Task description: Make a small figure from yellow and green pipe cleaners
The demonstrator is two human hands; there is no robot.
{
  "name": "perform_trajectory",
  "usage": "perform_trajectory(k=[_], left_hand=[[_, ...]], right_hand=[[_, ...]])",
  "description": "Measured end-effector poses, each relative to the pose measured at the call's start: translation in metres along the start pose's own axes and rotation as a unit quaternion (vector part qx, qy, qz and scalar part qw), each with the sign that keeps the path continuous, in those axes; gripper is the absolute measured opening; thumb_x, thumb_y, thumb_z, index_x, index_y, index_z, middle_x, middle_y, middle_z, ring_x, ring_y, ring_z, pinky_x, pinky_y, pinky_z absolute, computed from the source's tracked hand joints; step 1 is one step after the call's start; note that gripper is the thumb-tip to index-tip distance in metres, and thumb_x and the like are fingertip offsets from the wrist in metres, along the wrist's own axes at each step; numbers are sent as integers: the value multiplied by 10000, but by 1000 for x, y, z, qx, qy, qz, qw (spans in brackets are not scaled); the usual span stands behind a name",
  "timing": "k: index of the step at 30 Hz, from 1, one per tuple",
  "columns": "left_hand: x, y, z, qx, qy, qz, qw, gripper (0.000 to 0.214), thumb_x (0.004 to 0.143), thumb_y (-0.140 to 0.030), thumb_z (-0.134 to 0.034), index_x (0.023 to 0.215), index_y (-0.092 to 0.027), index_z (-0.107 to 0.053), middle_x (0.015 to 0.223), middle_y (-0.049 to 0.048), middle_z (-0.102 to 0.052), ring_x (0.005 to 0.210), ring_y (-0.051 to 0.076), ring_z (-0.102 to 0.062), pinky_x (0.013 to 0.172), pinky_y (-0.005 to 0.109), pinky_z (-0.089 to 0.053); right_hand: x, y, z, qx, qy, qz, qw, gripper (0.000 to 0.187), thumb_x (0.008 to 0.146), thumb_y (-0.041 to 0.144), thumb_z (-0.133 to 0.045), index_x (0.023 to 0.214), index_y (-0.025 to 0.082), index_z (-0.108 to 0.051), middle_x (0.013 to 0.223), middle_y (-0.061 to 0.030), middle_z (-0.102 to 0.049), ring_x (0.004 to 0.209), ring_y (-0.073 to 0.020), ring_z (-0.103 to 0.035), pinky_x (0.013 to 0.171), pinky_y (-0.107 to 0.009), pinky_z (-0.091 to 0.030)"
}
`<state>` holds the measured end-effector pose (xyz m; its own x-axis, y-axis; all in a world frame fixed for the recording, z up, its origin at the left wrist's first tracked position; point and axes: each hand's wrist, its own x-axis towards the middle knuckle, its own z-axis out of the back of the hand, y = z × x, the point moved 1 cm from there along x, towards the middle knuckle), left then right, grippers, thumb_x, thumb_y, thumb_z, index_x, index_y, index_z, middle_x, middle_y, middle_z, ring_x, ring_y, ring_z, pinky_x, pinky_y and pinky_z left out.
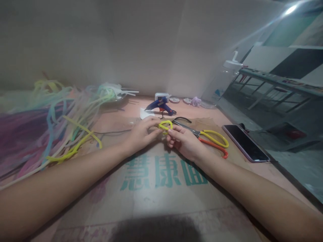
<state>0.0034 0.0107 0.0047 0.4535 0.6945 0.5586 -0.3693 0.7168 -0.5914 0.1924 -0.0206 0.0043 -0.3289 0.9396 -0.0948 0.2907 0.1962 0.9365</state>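
Well, from where I stand the work is all in the fingertips: a small yellow loop [165, 128] is held just above the worktop [210, 114], in the middle, between the two hands. The left hand [145, 133] has its thumb and forefinger nearly closed, nipping the loop's left side; the right hand [183, 139] pinches its near right edge between thumb and forefinger, the other fingers curled in beneath. To do this well, I'd let one hand be the anchor and the other the shaper, so that the curve stays round rather than being pulled into an oval. The strip looks soft and bendy, so a light pinch and small bends should serve better than a hard squeeze, which might kink it. Resting the wrists would help steadiness. I'd mind the scissors [197, 133] too, lying just beyond the right hand with their metal end close to its fingers, and the blue glue gun [160, 104] farther back; sliding the scissors aside would give more elbow room. The loose yellow strips [77, 145] by the left forearm are best kept clear of the sleeveless arm, since they could snag or roll.
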Motion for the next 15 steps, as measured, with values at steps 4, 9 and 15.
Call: perform_trajectory(k=[4, 9, 15], left_hand=[[-2, 1, -2, -10, 25, 3, 1000, 351, 979, -311, -516, 1285, -201, -649, 1312, 86, -673, 1202, 226, -625, 1072, 345, -459], [-3, -1, -1, -36, 1, 42, 998, 377, 950, -274, -522, 1297, -180, -637, 1268, 93, -698, 1159, 228, -652, 1053, 359, -486], [-3, -2, 3, -18, -22, 24, 999, 423, 912, -143, -470, 1268, -227, -683, 1238, 65, -699, 1113, 194, -655, 1027, 348, -500]], right_hand=[[-1, -1, 0, 3, 13, -5, 1000, 318, 709, 375, -839, 856, 190, -627, 628, 45, -601, 514, -78, -489, 514, -225, -425], [-1, -3, -2, -8, 32, -19, 999, 342, 729, 382, -829, 921, 195, -616, 655, 37, -624, 528, -84, -514, 528, -230, -456], [2, -7, -1, -34, -18, 27, 999, 389, 780, 519, -748, 925, 200, -579, 681, 10, -652, 530, -108, -549, 518, -254, -486]])
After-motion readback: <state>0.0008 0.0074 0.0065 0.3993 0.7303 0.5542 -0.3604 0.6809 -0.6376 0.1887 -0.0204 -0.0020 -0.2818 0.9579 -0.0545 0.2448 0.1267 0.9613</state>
